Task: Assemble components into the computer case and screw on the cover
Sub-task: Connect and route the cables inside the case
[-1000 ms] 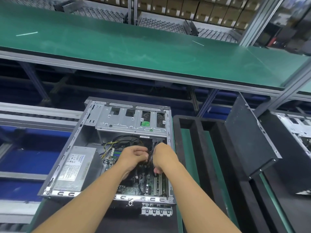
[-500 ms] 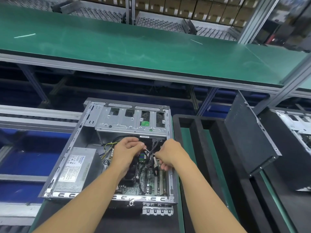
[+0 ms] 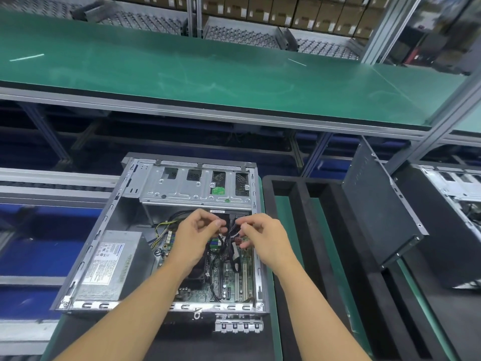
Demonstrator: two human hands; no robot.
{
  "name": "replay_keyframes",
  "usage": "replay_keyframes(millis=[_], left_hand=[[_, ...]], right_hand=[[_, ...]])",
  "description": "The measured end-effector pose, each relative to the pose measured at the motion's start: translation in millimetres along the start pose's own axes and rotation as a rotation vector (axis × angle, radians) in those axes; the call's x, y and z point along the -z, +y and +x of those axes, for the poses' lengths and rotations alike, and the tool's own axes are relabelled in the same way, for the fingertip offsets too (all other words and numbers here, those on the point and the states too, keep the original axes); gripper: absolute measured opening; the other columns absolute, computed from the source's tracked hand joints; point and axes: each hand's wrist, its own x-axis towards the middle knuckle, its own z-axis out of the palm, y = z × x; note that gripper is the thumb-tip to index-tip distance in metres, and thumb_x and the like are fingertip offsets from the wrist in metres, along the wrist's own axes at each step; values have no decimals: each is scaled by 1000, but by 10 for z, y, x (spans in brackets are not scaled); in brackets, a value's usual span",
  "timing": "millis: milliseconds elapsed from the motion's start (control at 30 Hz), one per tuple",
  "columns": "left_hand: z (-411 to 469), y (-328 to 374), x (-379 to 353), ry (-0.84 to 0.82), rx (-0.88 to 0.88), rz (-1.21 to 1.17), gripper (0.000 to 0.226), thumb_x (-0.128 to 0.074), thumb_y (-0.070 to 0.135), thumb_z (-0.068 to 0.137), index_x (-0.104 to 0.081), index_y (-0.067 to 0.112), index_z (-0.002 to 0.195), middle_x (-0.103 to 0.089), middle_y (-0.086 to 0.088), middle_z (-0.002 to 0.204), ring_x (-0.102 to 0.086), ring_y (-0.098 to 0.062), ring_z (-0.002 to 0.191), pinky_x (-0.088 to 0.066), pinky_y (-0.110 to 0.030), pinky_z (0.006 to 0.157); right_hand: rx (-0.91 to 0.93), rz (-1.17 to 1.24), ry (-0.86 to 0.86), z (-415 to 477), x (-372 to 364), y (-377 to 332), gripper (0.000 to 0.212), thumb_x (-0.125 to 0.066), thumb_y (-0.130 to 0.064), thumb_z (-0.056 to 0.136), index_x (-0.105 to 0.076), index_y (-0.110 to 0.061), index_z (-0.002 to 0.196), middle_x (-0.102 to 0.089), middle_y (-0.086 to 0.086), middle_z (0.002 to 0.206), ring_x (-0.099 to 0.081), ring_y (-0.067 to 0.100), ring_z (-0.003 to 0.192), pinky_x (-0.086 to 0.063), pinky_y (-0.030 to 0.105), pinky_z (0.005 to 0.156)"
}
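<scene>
Power supply (image 3: 109,267) and motherboard (image 3: 230,280) sit inside the computer case (image 3: 91,251). Left hand (image 3: 194,241) and right hand (image 3: 265,238) each pinch black cables (image 3: 227,246) there. Cover panel (image 3: 377,217), right of the case, is not yet fitted.

Light: bright, even, from overhead.
Glare: soft sheen on green shelf (image 3: 208,74).
Edges: wide-angle bending; corners slightly blurred.

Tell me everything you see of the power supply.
The power supply is a grey metal box with a white label on top, its text too small to read. It lies flat in the near left corner of the open computer case. Yellow and black wires run by its far right corner. The left hand and right hand do not touch it.
</scene>
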Motion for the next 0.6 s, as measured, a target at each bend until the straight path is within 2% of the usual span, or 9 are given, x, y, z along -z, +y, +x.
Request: replay_keyframes(millis=[67,200,267,333,467,600], left_hand=[[-20,-5,-13,-19,-18,88,11,-77,19,84,-74,28,86,-76,-2,88,-73,-17,84,-56,-25,76],[-26,-25,-41,-72,38,78,18,-78,13,82,-79,29,90,-77,-1,88,-73,-16,84,-57,-26,77],[-34,-16,-39,-105,53,23,24,-74,4,84,-80,27,92,-77,-4,90,-73,-18,86,-56,-25,78],[-43,-1,-34,-124,59,-3,28,-72,2,85,-80,27,93,-77,-4,93,-72,-16,88,-56,-22,78],[-54,34,-46,-140,74,-32,24,-77,8,82,-77,26,97,-76,-5,95,-72,-13,89,-54,-19,75],[-61,45,-54,-136,62,-16,17,-76,8,83,-77,22,93,-76,-2,89,-68,-3,78,-49,-13,65]], right_hand=[[2,35,12,3,-24,33,25,-61,-10,101,-74,-31,100,-74,-2,90,-73,11,64,-60,25,71],[14,122,28,21,-96,26,22,-67,-6,96,-71,-28,97,-75,0,88,-73,11,71,-61,26,76],[8,155,29,34,-128,25,19,-69,-4,95,-69,-22,93,-74,1,84,-73,13,70,-62,29,76],[17,137,25,39,-141,40,21,-71,-3,92,-69,-24,89,-74,-1,80,-73,13,70,-63,30,76],[44,120,8,35,-129,71,25,-75,-2,89,-72,-26,84,-76,-7,82,-75,12,72,-63,29,75],[49,116,1,49,-131,96,27,-76,-3,88,-73,-29,81,-76,-6,80,-74,11,69,-62,27,74]])
